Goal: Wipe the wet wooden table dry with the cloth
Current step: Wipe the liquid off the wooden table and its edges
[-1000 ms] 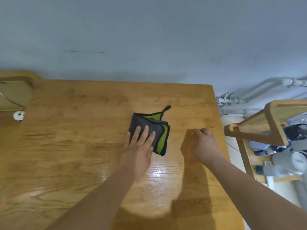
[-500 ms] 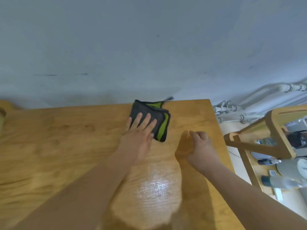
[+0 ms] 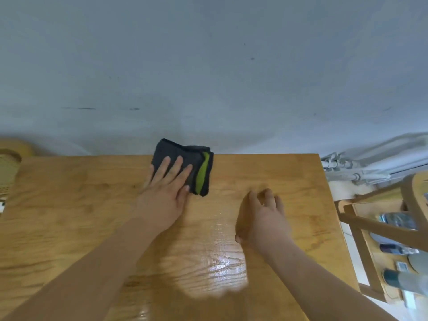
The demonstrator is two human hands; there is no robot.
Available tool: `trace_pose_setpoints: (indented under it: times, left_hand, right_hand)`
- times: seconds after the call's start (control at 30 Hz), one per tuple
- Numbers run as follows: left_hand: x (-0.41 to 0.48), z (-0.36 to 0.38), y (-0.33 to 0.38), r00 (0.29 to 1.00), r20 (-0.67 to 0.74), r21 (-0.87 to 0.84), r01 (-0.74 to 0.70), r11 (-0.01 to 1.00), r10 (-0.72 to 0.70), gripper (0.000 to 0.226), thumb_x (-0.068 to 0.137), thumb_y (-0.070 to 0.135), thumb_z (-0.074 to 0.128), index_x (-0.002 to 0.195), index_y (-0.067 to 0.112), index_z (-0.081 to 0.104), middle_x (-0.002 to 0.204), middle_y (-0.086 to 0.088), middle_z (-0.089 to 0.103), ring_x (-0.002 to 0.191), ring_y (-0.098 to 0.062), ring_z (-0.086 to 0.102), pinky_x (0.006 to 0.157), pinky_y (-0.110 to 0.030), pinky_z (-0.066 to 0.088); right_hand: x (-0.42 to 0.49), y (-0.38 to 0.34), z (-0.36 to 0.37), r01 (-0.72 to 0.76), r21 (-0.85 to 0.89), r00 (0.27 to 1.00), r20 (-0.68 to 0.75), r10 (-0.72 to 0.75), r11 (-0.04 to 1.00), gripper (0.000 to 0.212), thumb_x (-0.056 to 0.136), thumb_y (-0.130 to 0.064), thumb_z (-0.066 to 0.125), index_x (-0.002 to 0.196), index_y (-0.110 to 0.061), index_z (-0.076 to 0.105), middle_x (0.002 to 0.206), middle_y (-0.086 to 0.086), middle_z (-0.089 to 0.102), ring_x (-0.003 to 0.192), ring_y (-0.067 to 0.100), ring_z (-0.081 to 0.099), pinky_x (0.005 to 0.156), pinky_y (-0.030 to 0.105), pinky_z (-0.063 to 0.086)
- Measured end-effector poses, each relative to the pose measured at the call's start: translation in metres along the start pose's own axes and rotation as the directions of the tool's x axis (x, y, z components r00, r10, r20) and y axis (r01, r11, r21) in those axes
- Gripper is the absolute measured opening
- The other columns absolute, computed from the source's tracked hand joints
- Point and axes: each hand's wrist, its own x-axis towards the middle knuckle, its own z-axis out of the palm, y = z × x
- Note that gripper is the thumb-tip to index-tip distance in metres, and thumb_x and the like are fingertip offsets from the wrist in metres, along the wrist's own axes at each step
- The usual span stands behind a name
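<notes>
At the far left edge we see the rounded top of a pale wooden chair [image 3: 10, 156] with a woven panel, cut off by the frame so that little of it shows. The wooden table [image 3: 69, 205] fills the near part of the scene from left to right, and the grey-blue wall [image 3: 208, 66] rises right behind its far edge. Left of the table's middle, the left hand [image 3: 165, 193] lies flat with its fingers straight and spread, pressing down on the cloth [image 3: 185, 151]. The cloth is folded, dark grey with a bright green strip along its right side. It sits at the far edge of the table, and its far corner reaches past that edge against the wall. The hand hides the near left part of the cloth. Nearer to us, between the two forearms, a wet patch [image 3: 222, 265] shines on the wood grain. To the right of it, the right hand [image 3: 264, 216] rests on the table with its fingers loosely bent and its thumb tucked low, holding nothing and well apart from the cloth. Beyond the table's right end, white pipes [image 3: 342, 167] run low along the wall. At the far right stands a wooden rack [image 3: 370, 225], cut off by the frame. On its shelves we see a clear plastic bottle [image 3: 397, 220] lying down and several other small containers, too blurred for us to tell what they are.
</notes>
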Motion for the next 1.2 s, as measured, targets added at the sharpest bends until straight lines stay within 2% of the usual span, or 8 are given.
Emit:
trace_pose_setpoints:
  times: [0.23, 0.33, 0.4, 0.53, 0.7, 0.9, 1.03, 1.2]
  left_hand:
    - [-0.019, 0.006, 0.033, 0.897, -0.028, -0.156, 0.433, 0.888, -0.442, 0.058, 0.108, 0.046, 0.015, 0.163, 0.036, -0.002, 0.17, 0.007, -0.011, 0.156, -0.025, -0.02, 0.126, -0.053, -0.009]
    - [-0.014, 0.019, 0.095, 0.996, -0.047, -0.125, 0.071, 0.99, -0.077, 0.058, 0.107, 0.041, 0.029, 0.163, 0.034, 0.018, 0.172, 0.005, 0.009, 0.158, -0.029, -0.005, 0.126, -0.057, -0.001]
    - [-0.015, 0.025, 0.103, 0.974, 0.01, -0.051, -0.224, 0.973, 0.225, 0.055, 0.106, 0.041, 0.032, 0.161, 0.033, 0.027, 0.171, 0.008, 0.018, 0.159, -0.025, 0.002, 0.126, -0.055, 0.003]
    - [-0.008, 0.012, 0.042, 0.922, 0.021, 0.024, -0.386, 0.922, 0.386, 0.052, 0.111, 0.045, 0.024, 0.162, 0.04, 0.015, 0.17, 0.014, 0.004, 0.158, -0.016, -0.008, 0.127, -0.048, -0.002]
    - [-0.031, -0.003, -0.065, 0.997, -0.036, -0.001, 0.07, 0.998, -0.07, 0.057, 0.107, 0.05, 0.011, 0.163, 0.037, 0.013, 0.171, 0.01, 0.008, 0.158, -0.015, -0.006, 0.128, -0.047, 0.001]
    - [-0.046, 0.005, -0.005, 0.863, -0.048, -0.168, 0.489, 0.856, -0.503, 0.058, 0.108, 0.044, 0.016, 0.164, 0.033, 0.006, 0.172, 0.007, -0.004, 0.158, -0.025, -0.011, 0.126, -0.054, -0.004]
    - [-0.03, 0.018, 0.09, 0.998, 0.019, -0.108, 0.067, 0.992, -0.065, 0.056, 0.109, 0.039, 0.022, 0.163, 0.036, 0.008, 0.172, 0.009, -0.003, 0.157, -0.024, -0.014, 0.126, -0.053, -0.008]
    - [-0.078, 0.041, 0.149, 0.938, 0.094, -0.025, -0.334, 0.942, 0.335, 0.052, 0.111, 0.036, 0.031, 0.162, 0.036, 0.021, 0.171, 0.011, 0.007, 0.158, -0.022, -0.008, 0.126, -0.051, -0.01]
  right_hand:
    - [0.003, -0.005, -0.004, -0.05, 0.046, 0.999, 0.009, 0.05, 0.998, 0.128, 0.067, -0.037, 0.093, 0.162, -0.029, 0.007, 0.169, 0.009, -0.007, 0.156, 0.037, -0.006, 0.12, 0.053, 0.034]
    - [0.0, -0.004, -0.003, -0.036, 0.069, 0.999, -0.019, 0.037, 0.997, 0.125, 0.067, -0.037, 0.093, 0.162, -0.028, 0.013, 0.171, 0.01, -0.002, 0.157, 0.035, -0.006, 0.124, 0.048, 0.027]
    - [-0.002, -0.002, -0.002, -0.03, 0.065, 0.999, -0.032, 0.032, 0.997, 0.117, 0.069, -0.04, 0.092, 0.16, -0.027, 0.019, 0.172, 0.009, -0.002, 0.158, 0.032, -0.007, 0.127, 0.043, 0.018]
    - [-0.004, 0.001, -0.003, -0.031, 0.071, 0.999, -0.018, 0.033, 0.997, 0.119, 0.071, -0.042, 0.09, 0.161, -0.033, 0.013, 0.172, 0.004, -0.005, 0.158, 0.029, -0.008, 0.127, 0.045, 0.02]
    - [0.002, -0.002, -0.002, -0.082, 0.122, 0.996, -0.029, 0.086, 0.989, 0.125, 0.06, -0.034, 0.098, 0.158, -0.037, 0.02, 0.168, 0.0, 0.003, 0.158, 0.027, 0.001, 0.12, 0.048, 0.036]
    - [-0.017, 0.001, 0.009, -0.033, 0.153, 0.988, -0.143, 0.055, 0.988, 0.105, 0.07, -0.034, 0.091, 0.154, -0.033, 0.029, 0.166, -0.001, 0.013, 0.154, 0.025, 0.014, 0.108, 0.05, 0.047]
    - [-0.06, 0.015, 0.027, 0.024, 0.104, 0.942, -0.334, 0.012, 0.994, 0.066, 0.082, -0.044, 0.075, 0.131, -0.015, 0.042, 0.137, 0.005, 0.038, 0.128, 0.027, 0.038, 0.099, 0.042, 0.048]
    - [-0.113, 0.053, 0.02, 0.048, 0.394, 0.971, -0.234, 0.049, 0.918, 0.029, 0.081, -0.017, 0.061, 0.108, -0.019, 0.051, 0.11, -0.001, 0.049, 0.105, 0.023, 0.049, 0.082, 0.04, 0.047]
